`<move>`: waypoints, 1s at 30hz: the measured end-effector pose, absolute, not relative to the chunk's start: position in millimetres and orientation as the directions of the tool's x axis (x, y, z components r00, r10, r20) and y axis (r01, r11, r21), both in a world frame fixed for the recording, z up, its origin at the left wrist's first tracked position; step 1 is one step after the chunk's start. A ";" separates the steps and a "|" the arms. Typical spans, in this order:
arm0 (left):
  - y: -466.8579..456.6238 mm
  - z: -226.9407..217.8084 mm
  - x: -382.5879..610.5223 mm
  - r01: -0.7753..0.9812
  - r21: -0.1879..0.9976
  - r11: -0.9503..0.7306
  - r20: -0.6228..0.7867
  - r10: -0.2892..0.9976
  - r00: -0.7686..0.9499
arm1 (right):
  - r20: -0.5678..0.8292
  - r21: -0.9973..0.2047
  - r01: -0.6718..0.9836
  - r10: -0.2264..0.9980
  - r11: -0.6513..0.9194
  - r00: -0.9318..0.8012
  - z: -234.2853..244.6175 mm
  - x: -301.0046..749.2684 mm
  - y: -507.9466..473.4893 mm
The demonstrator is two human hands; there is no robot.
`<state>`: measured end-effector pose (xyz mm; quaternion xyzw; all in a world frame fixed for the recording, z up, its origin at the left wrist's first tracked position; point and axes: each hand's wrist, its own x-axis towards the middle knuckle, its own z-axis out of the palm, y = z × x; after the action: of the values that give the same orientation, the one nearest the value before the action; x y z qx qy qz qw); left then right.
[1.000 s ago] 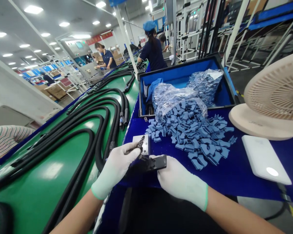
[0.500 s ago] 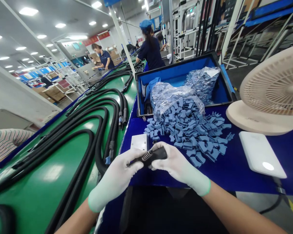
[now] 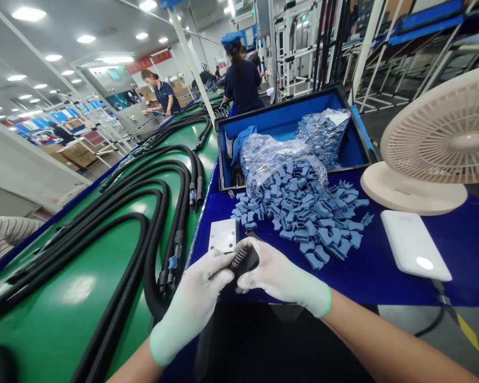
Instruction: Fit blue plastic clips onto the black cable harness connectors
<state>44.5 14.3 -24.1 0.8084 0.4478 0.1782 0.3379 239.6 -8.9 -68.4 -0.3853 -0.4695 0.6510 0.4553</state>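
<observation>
My left hand [image 3: 203, 287], in a white glove, pinches one end of a black plastic fitting with a metal coil spring [image 3: 239, 259]. Around the other end of this black fitting [image 3: 250, 261] the gloved fingers of my right hand [image 3: 268, 272] are closed. Part of the piece is hidden behind the fingers, so whether the spring is fully seated cannot be made out. Just beyond my hands lies a white metal block [image 3: 223, 235] with holes. A heap of small blue plastic clips [image 3: 303, 205] spreads over the blue table behind my right hand.
Black hoses [image 3: 162, 213] lie along the green conveyor [image 3: 75, 284] at left. A blue bin [image 3: 277, 119] holds bagged clips. At right stand a beige fan [image 3: 415, 189] and a white power bank-like box [image 3: 415, 244]. Co-workers [image 3: 242, 88] stand farther back.
The black fitting is turned more toward me and my right hand has shifted a little left around it. The whole view has also moved slightly.
</observation>
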 end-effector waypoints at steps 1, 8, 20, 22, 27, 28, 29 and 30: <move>13.2 -25.5 45.2 0.615 0.692 -0.378 -0.010 0.847 0.532 | -0.077 -0.961 -0.234 0.955 -0.147 -0.285 -70.6 238.8 -9.6; 22.3 -47.5 34.2 0.473 0.656 -0.588 0.149 0.715 0.683 | -0.071 -0.970 -0.198 0.946 -0.138 -0.316 -75.0 239.3 -16.1; 11.9 -53.2 46.8 0.540 0.805 -0.247 0.078 0.945 0.316 | -0.026 -0.975 -0.215 0.991 -0.053 -0.131 -65.7 243.9 -18.2; -4.5 -55.5 37.8 0.612 0.747 -0.259 0.104 0.955 0.278 | -0.023 -0.927 -0.373 0.999 -0.029 -0.023 -69.2 236.2 -23.3; -19.4 -62.6 12.5 -0.010 0.981 0.192 -0.191 0.979 0.065 | -0.021 -0.874 -0.479 0.991 -0.082 -0.132 -81.9 210.7 -46.1; -16.1 -60.7 7.2 -0.147 0.968 0.205 -0.208 0.978 -0.005 | -0.004 -0.922 -0.372 0.965 -0.104 -0.261 -82.6 211.0 -44.8; -11.6 -57.3 2.2 -0.243 0.951 0.189 -0.213 0.974 -0.077 | 0.006 -0.971 -0.226 0.932 -0.082 -0.362 -82.7 214.1 -39.4; -6.6 -52.5 -2.3 -0.305 0.939 0.160 -0.208 0.969 -0.132 | 0.004 -0.999 -0.035 0.907 -0.012 -0.420 -82.4 219.8 -29.5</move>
<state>-2.3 -6.6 -52.5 0.3294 0.5043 0.5581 0.5707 219.8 -29.5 -82.4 -0.3724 -0.5856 0.6060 0.3888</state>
